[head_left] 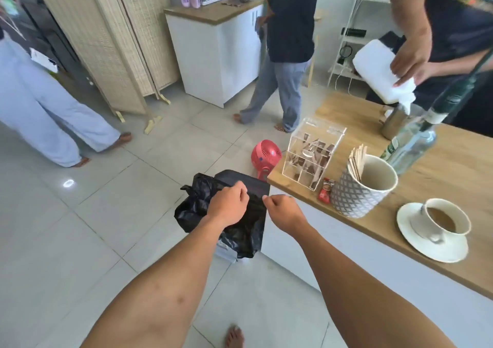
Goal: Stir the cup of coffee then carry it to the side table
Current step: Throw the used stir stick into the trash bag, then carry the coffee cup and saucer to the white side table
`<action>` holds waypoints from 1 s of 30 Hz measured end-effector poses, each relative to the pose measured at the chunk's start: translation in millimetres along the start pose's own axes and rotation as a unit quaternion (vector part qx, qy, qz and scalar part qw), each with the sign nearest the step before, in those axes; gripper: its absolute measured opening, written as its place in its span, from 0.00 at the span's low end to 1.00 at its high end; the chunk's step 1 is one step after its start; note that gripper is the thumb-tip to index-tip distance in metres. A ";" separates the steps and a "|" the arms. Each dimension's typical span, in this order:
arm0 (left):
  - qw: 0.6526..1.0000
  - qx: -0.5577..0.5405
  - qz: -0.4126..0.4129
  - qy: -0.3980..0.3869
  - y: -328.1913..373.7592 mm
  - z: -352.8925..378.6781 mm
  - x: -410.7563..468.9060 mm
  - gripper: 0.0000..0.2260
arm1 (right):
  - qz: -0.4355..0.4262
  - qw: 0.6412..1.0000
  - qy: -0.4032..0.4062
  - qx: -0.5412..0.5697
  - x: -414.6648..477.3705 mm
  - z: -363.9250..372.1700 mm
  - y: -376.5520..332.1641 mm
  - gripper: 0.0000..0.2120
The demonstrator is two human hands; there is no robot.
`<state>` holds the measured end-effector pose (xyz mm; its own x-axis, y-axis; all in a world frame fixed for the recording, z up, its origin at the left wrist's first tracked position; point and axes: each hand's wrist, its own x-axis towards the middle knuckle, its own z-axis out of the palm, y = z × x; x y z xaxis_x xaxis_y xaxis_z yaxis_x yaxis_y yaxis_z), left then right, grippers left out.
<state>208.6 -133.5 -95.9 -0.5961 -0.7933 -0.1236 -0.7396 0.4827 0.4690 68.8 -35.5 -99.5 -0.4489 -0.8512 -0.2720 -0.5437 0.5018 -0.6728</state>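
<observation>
We see both of our hands stretched out over a bin lined with a black bag (241, 230) that stands on the tiled floor, just off the near-left corner of the wooden surface (440, 171). Our left hand (229, 204) hangs over the bag's bunched edge with its fingers curled in towards the palm; we cannot tell whether it grips the plastic or only hovers by it. Our right hand (283, 210) is likewise loosely curled, thumb and forefinger drawn together at the tip, and we cannot tell whether anything is pinched between them.

The cup of coffee (442, 219) sits on a white saucer (432, 243) close to the surface's near edge, well apart from both hands, with pale brown liquid visible inside. Just beside it, towards the left corner, stands a grey-and-white patterned pot (357, 193) holding wooden stir sticks (357, 161). A red sachet (326, 190) leans against the pot, and a clear acrylic organiser (312, 153) stands at the corner itself. Further along the surface are a glass bottle (410, 145) and a metal tumbler (394, 123), over which another person's hand (410, 59) tilts a white plastic jug (378, 72). A red fan (265, 158) rests on the floor beyond the bin.
</observation>
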 end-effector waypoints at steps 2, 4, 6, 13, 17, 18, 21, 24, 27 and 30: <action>1.000 0.008 0.016 -0.010 22.6 10.2 -16.5 0.09 | 0.006 1.000 0.014 0.009 -24.7 -14.6 17.5 0.24; 0.999 0.013 0.035 -0.024 43.9 23.2 -31.7 0.11 | 0.020 0.999 0.032 0.013 -49.5 -29.5 37.1 0.24; 0.998 0.011 0.048 -0.032 63.9 36.7 -42.8 0.13 | 0.038 0.998 0.046 0.018 -70.4 -42.1 57.6 0.24; 0.992 0.021 0.113 -0.051 149.1 86.6 -78.6 0.13 | 0.085 0.990 0.106 0.030 -147.0 -94.9 126.7 0.24; 0.988 0.025 0.144 -0.059 198.9 114.6 -97.9 0.15 | 0.111 0.983 0.140 0.029 -188.3 -122.7 164.9 0.23; 0.986 0.025 0.154 -0.062 211.9 121.6 -102.7 0.15 | 0.121 0.981 0.149 0.030 -198.6 -130.0 175.8 0.23; 0.981 0.017 0.173 -0.086 246.6 138.9 -112.0 0.16 | 0.141 0.974 0.176 0.026 -227.3 -152.3 203.7 0.20; 0.979 0.011 0.187 -0.084 275.7 149.2 -114.9 0.16 | 0.163 0.964 0.206 0.032 -248.6 -172.6 224.4 0.20; 0.977 -0.012 0.199 -0.071 298.2 155.8 -114.8 0.17 | 0.182 0.955 0.231 0.049 -262.0 -191.6 239.8 0.21; 0.977 -0.001 0.206 -0.055 312.0 160.4 -110.2 0.19 | 0.188 0.948 0.250 0.061 -270.8 -205.2 251.1 0.22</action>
<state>-6.6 164.0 -76.2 -0.8730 -0.4874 -0.0172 -0.4293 0.7514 0.5010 -91.7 352.6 -53.5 -0.8908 -0.4218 -0.1693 -0.2067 0.7077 -0.6756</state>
